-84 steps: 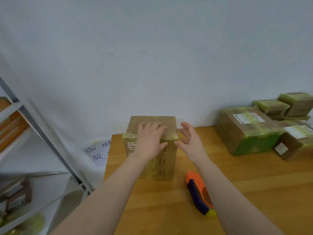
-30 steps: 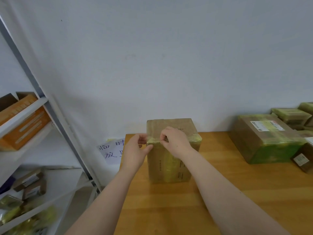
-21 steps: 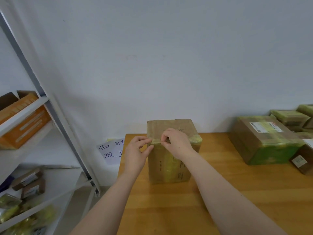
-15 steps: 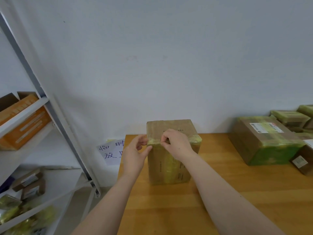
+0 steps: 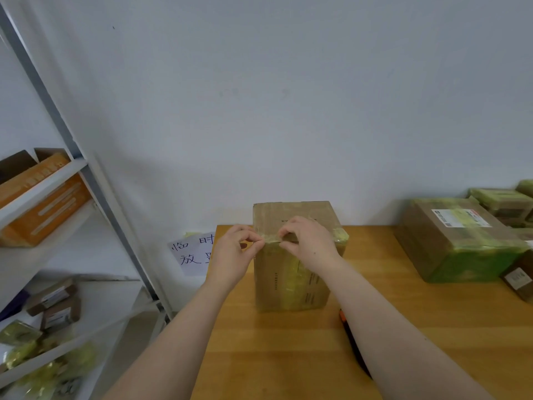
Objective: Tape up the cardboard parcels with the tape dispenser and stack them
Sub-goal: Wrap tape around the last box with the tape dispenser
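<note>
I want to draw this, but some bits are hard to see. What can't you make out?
Head view:
- Tape dispenser: mostly behind the right forearm; only an orange and dark sliver shows.
- Paper sign: its writing is cut off by the table edge.
- Label on the big parcel: print too small to read.
- Tape on the middle parcel: the left hand and right hand pinch it, covering its end.

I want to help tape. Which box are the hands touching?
The tall upright box in the middle: left hand and right hand pinch at its top edge. Flatter parcels at right lie untouched.
</note>
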